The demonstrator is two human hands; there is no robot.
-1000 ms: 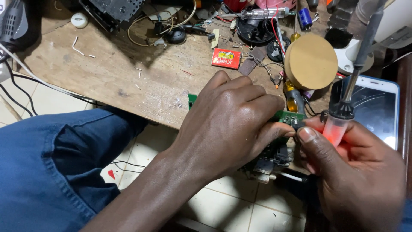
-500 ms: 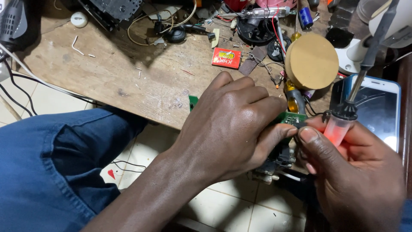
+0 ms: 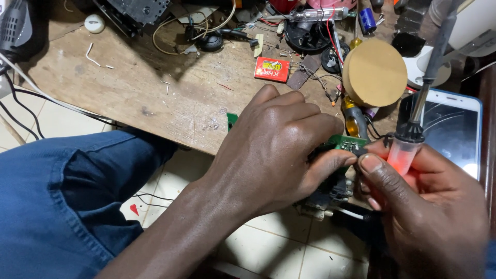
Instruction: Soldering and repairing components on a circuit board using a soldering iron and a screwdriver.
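Left hand [image 3: 274, 150], knuckles up, curls over a green circuit board [image 3: 345, 142] at the edge of the wooden bench [image 3: 155, 98], fingers closed around it; only the board's corners show beyond the fingers. Right hand [image 3: 429, 206], palm inward, pinches the translucent red handle of a soldering iron [image 3: 408, 144] between thumb and fingers, just beside the board. A smartphone [image 3: 449, 129] lies behind the iron.

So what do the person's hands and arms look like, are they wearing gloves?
No gloves. Both the left hand and right hand are bare, with short nails. The left forearm is bare too, no sleeve or watch. Blue cloth shows at the right wrist.
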